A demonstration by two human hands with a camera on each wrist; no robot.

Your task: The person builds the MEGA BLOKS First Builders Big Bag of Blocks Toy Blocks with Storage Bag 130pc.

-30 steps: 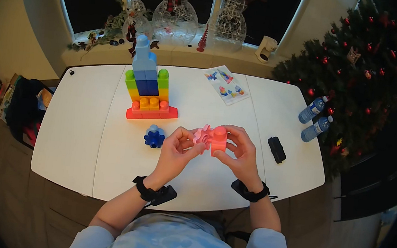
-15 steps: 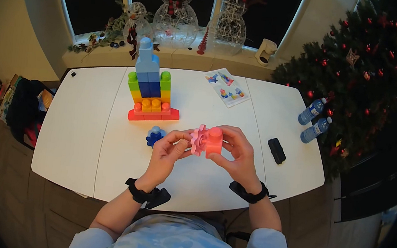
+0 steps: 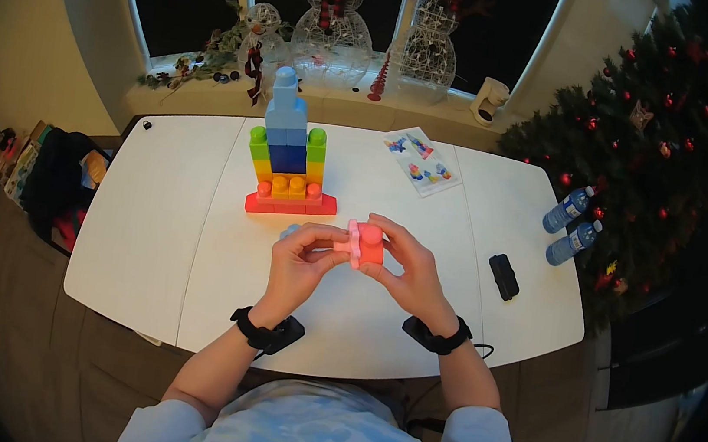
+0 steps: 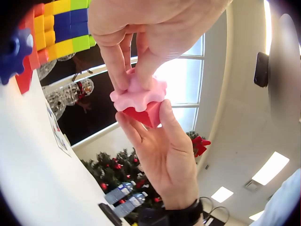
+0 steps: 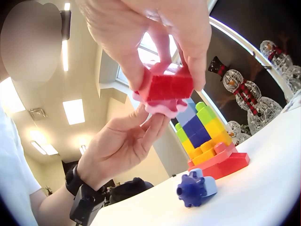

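Note:
My left hand (image 3: 296,265) pinches a pink toy gear (image 4: 138,100) by its hub, between thumb and fingers. From the other side, my right hand (image 3: 411,273) grips a red building block (image 5: 167,88) with a round stud, thumb and fingers on opposite faces. Above the table, the gear's toothed disc lies flat against one side of the block. On the tabletop, a dark blue gear on a light blue block (image 5: 209,186) is mostly hidden behind my left hand in the head view. Beyond it stands a tower of stacked blocks (image 3: 288,159) on a red base.
A sheet with block pictures (image 3: 434,178) lies near the far edge of the white table (image 3: 143,232). Two water bottles (image 3: 574,243) and a black case (image 3: 503,277) are on the right. A decorated tree (image 3: 608,136) rises past that side.
The pink gear has come up against the red block, closing the gap between them. My right hand has shifted left with the block, and the head view has turned slightly.

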